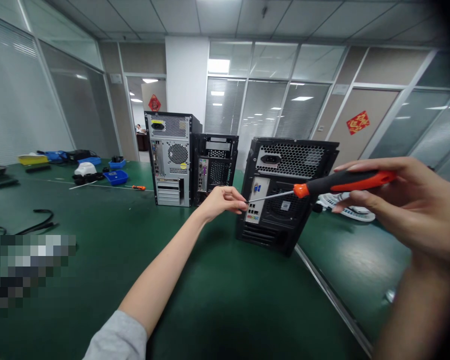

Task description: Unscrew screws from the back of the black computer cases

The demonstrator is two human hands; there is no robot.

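Note:
My right hand (405,200) grips the black and orange handle of a screwdriver (345,182), its shaft pointing left. At the shaft's tip, my left hand (225,202) is closed in a pinch; a tiny dark thing may be between thumb and finger, too small to name. Both hands are in front of the back panel of a black computer tower (285,202), which stands upright on the green table (225,300). Its ports and honeycomb vent face me. I cannot tell whether the fingertips touch the case.
A larger tower (172,160) and a smaller black tower (215,165) stand behind on the left. Blue trays (115,177), an orange-handled tool (138,188) and black cables (37,222) lie further left. A white basket (347,207) is at the right, past a table seam.

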